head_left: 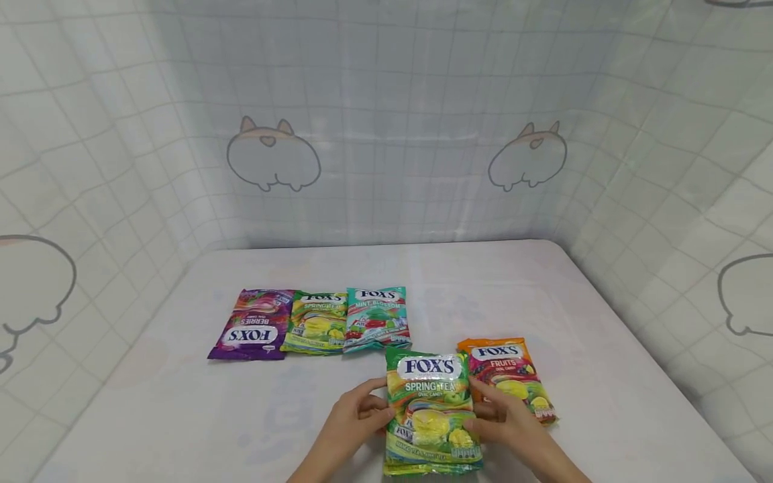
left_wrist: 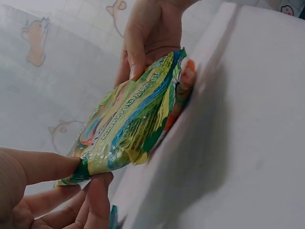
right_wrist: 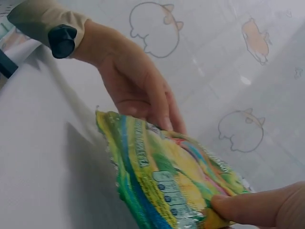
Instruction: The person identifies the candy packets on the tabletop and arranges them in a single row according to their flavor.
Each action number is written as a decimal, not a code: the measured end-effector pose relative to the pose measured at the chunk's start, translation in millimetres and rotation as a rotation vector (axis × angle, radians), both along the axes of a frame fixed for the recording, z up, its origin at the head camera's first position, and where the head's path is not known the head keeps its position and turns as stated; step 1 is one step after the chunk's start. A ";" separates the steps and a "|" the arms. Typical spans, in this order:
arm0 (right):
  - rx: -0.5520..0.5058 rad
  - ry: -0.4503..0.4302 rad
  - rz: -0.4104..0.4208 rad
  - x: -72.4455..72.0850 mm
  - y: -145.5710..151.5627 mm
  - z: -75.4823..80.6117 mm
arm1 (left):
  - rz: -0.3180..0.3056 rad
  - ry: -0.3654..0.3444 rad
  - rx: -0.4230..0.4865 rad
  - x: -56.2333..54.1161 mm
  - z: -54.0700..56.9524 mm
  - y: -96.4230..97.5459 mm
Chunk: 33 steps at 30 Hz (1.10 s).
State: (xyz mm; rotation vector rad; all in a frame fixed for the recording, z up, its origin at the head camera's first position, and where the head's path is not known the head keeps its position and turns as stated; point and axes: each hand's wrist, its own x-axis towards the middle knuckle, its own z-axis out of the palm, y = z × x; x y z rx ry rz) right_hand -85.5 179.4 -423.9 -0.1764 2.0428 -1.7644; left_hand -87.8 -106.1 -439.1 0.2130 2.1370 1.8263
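Holding 1 grn pkt (head_left: 431,416), L+R fingers (head_left: 367,388); 3-pkt row (head_left: 317,323) behind.

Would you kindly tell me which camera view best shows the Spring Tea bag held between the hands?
The head view: the held Spring Tea bag faces the camera, its brand name and flavour readable. The left wrist view shows it steeply slanted, its front foreshortened; the right wrist view, obliquely and cut off below.
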 end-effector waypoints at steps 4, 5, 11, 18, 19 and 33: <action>0.058 0.041 -0.081 -4.2 -10.0 4.1 | 0.043 0.051 -0.014 -2.7 7.3 -3.3; 0.060 0.050 -0.093 -5.3 -12.3 4.7 | 0.054 0.063 -0.016 -3.3 8.6 -4.2; 0.060 0.111 -0.139 -11.9 -24.6 7.7 | 0.135 0.144 -0.039 -4.6 14.2 -8.7; 0.030 0.148 -0.120 -16.2 -28.6 12.4 | 0.240 0.235 -0.044 -2.1 21.6 -8.9; 0.028 0.145 -0.120 -16.6 -29.2 13.4 | 0.247 0.237 -0.042 -2.0 22.4 -9.3; 0.053 0.152 -0.116 -24.9 -29.5 22.1 | 0.222 0.306 -0.122 -9.6 33.1 -13.0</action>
